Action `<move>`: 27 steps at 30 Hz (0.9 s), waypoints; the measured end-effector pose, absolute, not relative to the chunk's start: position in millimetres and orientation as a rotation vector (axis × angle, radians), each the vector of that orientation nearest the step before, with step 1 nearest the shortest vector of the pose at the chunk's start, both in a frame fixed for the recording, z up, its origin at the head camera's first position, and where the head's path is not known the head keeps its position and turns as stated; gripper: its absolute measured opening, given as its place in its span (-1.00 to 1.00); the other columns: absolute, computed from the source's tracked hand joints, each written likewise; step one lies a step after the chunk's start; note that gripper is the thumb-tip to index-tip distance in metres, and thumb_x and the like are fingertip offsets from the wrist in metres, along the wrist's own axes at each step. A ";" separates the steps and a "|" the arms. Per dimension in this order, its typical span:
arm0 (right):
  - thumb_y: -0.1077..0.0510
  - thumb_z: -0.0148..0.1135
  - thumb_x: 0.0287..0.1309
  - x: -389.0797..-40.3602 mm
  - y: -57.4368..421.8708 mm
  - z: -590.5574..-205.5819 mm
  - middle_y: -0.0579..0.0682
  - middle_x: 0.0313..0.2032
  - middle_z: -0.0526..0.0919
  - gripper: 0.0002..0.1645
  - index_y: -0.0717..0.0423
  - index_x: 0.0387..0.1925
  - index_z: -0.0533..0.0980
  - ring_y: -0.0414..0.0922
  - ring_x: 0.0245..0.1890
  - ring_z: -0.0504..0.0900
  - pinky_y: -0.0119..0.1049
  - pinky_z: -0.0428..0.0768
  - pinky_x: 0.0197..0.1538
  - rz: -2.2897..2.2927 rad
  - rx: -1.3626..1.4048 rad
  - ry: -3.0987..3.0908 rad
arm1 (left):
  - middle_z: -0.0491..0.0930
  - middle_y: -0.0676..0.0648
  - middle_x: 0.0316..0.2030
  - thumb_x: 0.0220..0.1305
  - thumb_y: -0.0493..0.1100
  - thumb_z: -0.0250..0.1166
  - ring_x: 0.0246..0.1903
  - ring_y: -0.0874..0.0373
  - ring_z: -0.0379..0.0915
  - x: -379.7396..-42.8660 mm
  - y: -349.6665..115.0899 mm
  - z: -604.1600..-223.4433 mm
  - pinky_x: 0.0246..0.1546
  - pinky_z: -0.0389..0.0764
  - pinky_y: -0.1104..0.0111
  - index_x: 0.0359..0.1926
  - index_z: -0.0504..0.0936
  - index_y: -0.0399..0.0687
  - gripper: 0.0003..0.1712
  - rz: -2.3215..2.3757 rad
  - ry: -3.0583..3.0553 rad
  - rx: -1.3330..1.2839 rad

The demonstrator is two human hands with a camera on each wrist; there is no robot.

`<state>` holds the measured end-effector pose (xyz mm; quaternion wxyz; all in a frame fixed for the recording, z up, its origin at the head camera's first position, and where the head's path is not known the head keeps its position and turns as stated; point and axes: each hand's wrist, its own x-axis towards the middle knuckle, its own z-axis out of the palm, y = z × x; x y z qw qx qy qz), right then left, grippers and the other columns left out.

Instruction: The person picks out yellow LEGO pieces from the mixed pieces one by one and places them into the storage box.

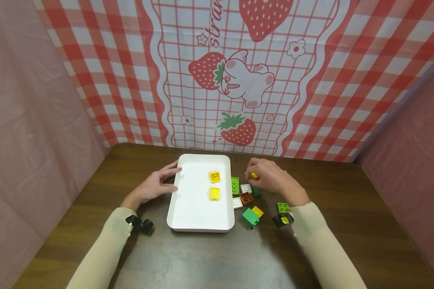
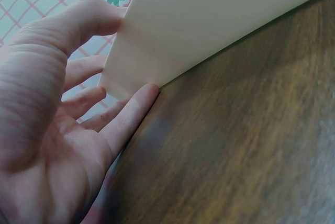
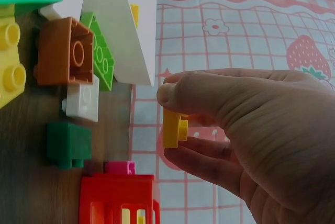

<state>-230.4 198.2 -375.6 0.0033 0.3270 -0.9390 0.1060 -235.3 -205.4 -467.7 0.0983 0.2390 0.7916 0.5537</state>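
A white tray [image 1: 193,208] with two yellow bricks, one upper [image 1: 214,176] and one lower [image 1: 214,194], lies on the table. My left hand [image 1: 158,184] is at its left side, thumb and fingers spread and touching the rim and outer wall [image 2: 172,30]. Right of the tray, my right hand [image 1: 269,174] is raised near the loose bricks. It pinches a yellow brick [image 3: 171,129] between thumb and fingers, studs showing on one side. Below that hand lie a dark green brick [image 3: 68,144], a white brick [image 3: 84,98] and a brown brick [image 3: 60,51].
Along the tray's right side are a light green brick [image 1: 235,186] and another white brick [image 1: 237,203]. Nearer me sit a green brick [image 1: 250,218] and a yellow brick [image 1: 258,211]. A red window piece [image 3: 118,198] and a pink brick [image 3: 120,167] show in the right wrist view.
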 end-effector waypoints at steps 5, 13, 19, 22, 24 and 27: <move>0.17 0.48 0.07 -232.2 190.7 -375.4 -0.08 -0.19 0.63 -0.88 0.00 -0.29 0.75 -0.11 -0.24 0.55 -0.19 0.76 -0.12 0.321 1.039 -2.958 | -0.06 -0.14 0.61 0.19 -0.31 0.43 0.51 -0.17 -0.02 -234.3 -205.1 -467.3 0.31 0.35 -0.22 0.44 0.35 -0.21 -0.20 1.633 2.348 0.704; 0.20 0.47 0.08 -233.9 184.4 -374.9 -0.07 -0.19 0.62 -0.86 0.01 -0.27 0.75 -0.11 -0.25 0.55 -0.22 0.77 -0.15 0.342 1.021 -2.983 | -0.05 -0.15 0.60 0.20 -0.30 0.43 0.53 -0.17 -0.08 -235.5 -205.6 -468.7 0.36 0.29 -0.23 0.44 0.35 -0.19 -0.21 1.621 2.363 0.713; 0.18 0.48 0.07 -235.3 178.7 -374.2 -0.06 -0.18 0.61 -0.86 0.00 -0.27 0.75 -0.11 -0.25 0.55 -0.23 0.77 -0.15 0.319 1.028 -2.983 | -0.05 -0.15 0.60 0.21 -0.28 0.42 0.53 -0.17 -0.09 -236.3 -205.5 -470.0 0.37 0.27 -0.23 0.44 0.36 -0.18 -0.22 1.614 2.370 0.705; 0.16 0.49 0.07 -235.5 175.6 -372.7 -0.06 -0.17 0.61 -0.84 -0.01 -0.25 0.75 -0.11 -0.24 0.54 -0.24 0.77 -0.14 0.299 1.012 -3.001 | -0.06 -0.14 0.61 0.21 -0.28 0.43 0.53 -0.17 -0.08 -236.3 -205.1 -470.0 0.37 0.27 -0.22 0.44 0.36 -0.18 -0.21 1.617 2.366 0.699; 0.15 0.49 0.07 -235.9 173.5 -371.8 -0.06 -0.16 0.61 -0.85 -0.01 -0.26 0.75 -0.11 -0.24 0.54 -0.24 0.76 -0.15 0.292 1.020 -2.999 | -0.06 -0.13 0.61 0.21 -0.28 0.43 0.52 -0.16 -0.07 -236.0 -204.8 -469.0 0.36 0.29 -0.22 0.44 0.36 -0.17 -0.21 1.620 2.360 0.694; 0.17 0.47 0.08 -237.1 169.3 -371.4 -0.04 -0.17 0.61 -0.87 0.01 -0.27 0.75 -0.11 -0.24 0.54 -0.24 0.75 -0.17 0.288 1.045 -2.987 | -0.05 -0.11 0.61 0.20 -0.29 0.43 0.52 -0.15 -0.04 -235.2 -204.7 -467.7 0.35 0.31 -0.21 0.44 0.36 -0.17 -0.21 1.626 2.354 0.684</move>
